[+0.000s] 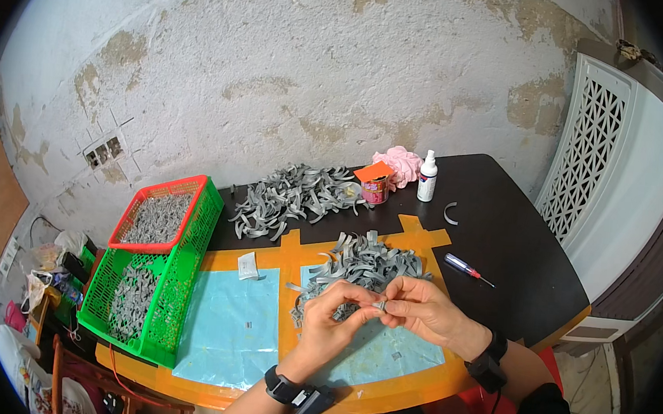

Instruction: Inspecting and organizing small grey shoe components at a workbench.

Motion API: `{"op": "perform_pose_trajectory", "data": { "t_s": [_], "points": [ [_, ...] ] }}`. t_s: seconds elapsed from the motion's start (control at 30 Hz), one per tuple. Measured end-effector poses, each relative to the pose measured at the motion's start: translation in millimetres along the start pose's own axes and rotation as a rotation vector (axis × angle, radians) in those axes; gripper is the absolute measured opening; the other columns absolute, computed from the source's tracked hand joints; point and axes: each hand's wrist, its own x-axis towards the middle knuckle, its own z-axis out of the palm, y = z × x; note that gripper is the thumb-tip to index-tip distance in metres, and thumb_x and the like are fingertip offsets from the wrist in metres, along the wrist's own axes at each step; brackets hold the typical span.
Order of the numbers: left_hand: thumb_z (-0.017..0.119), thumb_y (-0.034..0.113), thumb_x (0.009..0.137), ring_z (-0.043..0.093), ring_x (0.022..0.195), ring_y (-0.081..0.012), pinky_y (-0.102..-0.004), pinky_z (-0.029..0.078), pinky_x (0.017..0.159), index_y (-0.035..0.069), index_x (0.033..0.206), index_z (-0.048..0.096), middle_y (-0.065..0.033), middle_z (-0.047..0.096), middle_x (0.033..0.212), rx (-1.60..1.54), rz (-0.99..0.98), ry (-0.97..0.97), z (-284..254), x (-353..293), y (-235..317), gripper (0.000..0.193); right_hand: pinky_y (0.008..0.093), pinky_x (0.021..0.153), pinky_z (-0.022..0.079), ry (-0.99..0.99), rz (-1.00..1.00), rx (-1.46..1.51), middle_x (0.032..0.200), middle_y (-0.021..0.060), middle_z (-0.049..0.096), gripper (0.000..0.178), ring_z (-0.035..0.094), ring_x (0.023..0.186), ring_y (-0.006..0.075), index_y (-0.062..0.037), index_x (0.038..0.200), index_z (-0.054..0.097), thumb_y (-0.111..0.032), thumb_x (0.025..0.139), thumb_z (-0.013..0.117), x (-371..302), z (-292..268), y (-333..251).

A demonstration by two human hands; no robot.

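My left hand and my right hand meet over the near part of the table, fingertips pinched together. Between them is a small grey piece, mostly covered by the fingers; its exact kind is too small to make out. Just beyond the hands lies a heap of curved grey strips, partly hidden behind them. Farther back rests a larger pile of similar curved grey strips. Both wrists wear black straps with small boxes.
Left stands a green basket of grey pieces, with a red basket of more on top. Orange tape borders blue sheets. A can, pink cloth, white bottle and screwdriver are on the black table.
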Motion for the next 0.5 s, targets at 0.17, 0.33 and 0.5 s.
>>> {"op": "perform_pose_trajectory", "data": {
  "t_s": [0.17, 0.33, 0.5],
  "points": [
    [0.073, -0.005, 0.076, 0.063, 0.088, -0.0179, -0.0294, 0.051, 0.08, 0.0, 0.09, 0.058, -0.0101, 0.065, 0.092, -0.035, -0.014, -0.005, 1.1, -1.6, -0.7, 0.021, 0.0254, 0.07, 0.052, 0.0, 0.001, 0.012, 0.092, 0.0066, 0.06, 0.011, 0.063, 0.08, 0.0159, -0.0038, 0.097, 0.052, -0.003, 0.089, 0.061, 0.5, -2.8, 2.7],
    [0.071, -0.007, 0.077, 0.064, 0.089, -0.0188, -0.0302, 0.051, 0.082, -0.001, 0.091, 0.056, -0.0107, 0.063, 0.093, -0.111, -0.048, 0.002, 2.2, -2.5, -0.1, 0.022, 0.0255, 0.069, 0.051, 0.014, -0.016, -0.004, 0.089, 0.007, 0.06, 0.011, 0.062, 0.079, 0.0157, -0.0036, 0.095, 0.053, -0.003, 0.089, 0.061, 1.1, -1.1, 3.0],
    [0.071, -0.007, 0.077, 0.064, 0.09, -0.018, -0.0301, 0.051, 0.082, 0.0, 0.09, 0.056, -0.0101, 0.063, 0.093, -0.135, -0.086, 0.0, 2.2, -2.8, 0.8, 0.022, 0.0238, 0.072, 0.051, -0.023, -0.025, -0.007, 0.089, 0.0051, 0.063, 0.012, 0.063, 0.082, 0.0127, -0.0047, 0.097, 0.055, -0.009, 0.089, 0.063, 0.4, -4.5, 5.0]
  ]
}}
